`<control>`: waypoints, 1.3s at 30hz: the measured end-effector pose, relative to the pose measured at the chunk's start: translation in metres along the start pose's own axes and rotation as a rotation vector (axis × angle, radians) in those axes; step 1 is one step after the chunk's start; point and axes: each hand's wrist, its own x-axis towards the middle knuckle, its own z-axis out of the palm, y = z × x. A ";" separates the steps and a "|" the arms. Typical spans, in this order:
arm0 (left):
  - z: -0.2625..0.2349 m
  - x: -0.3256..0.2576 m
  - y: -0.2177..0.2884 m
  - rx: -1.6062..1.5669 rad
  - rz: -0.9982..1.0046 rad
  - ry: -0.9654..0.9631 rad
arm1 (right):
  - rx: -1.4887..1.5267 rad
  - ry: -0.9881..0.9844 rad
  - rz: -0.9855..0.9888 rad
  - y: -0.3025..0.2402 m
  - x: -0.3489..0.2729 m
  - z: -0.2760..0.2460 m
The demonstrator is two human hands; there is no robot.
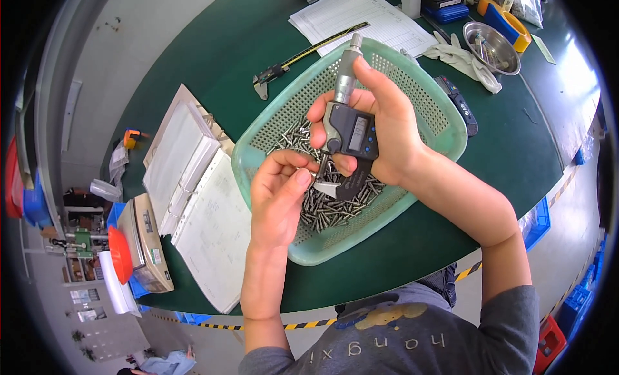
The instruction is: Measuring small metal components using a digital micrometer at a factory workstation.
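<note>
Micrometer [348, 127], a grey digital one with a small screen, is held upright over the green basket [445, 127], in the middle of the view. The right hand [387, 127] wraps its frame, fingers closed round it, thumb across the front below the screen and forefinger up near the thimble. The left hand [277, 194] is just below and left of it, thumb and forefinger pinching a small metal pin [314, 175] at the micrometer's lower jaw end.

The table [213, 59] is dark green and round-edged. On it, the perforated plastic basket holds a heap of small metal pins [335, 204] over its floor, thickest toward the near side. Left of the basket lies an open ring binder [193, 194] with white pages. Beyond the basket lies a white printed sheet [367, 17], with a caliper [290, 62] lying across its near corner. To the right, a steel bowl [493, 46] holds a few small parts, with white gloves [464, 59] beside it and a dark handheld device [459, 104] just off the basket's right rim. At the far edge stands a blue case [445, 12]. Below the table's left edge sits a scale [148, 246] with a red-orange lid [119, 254] against it.
</note>
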 end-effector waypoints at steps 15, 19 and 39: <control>-0.003 0.012 0.007 1.689 0.319 -0.163 | 0.078 0.091 -0.050 -0.003 0.000 -0.005; 0.002 0.013 0.006 1.799 0.413 -0.212 | 0.068 0.104 -0.051 -0.002 0.000 -0.004; 0.005 0.000 0.004 -0.128 0.001 -0.045 | 0.124 -0.010 0.031 -0.002 -0.001 -0.003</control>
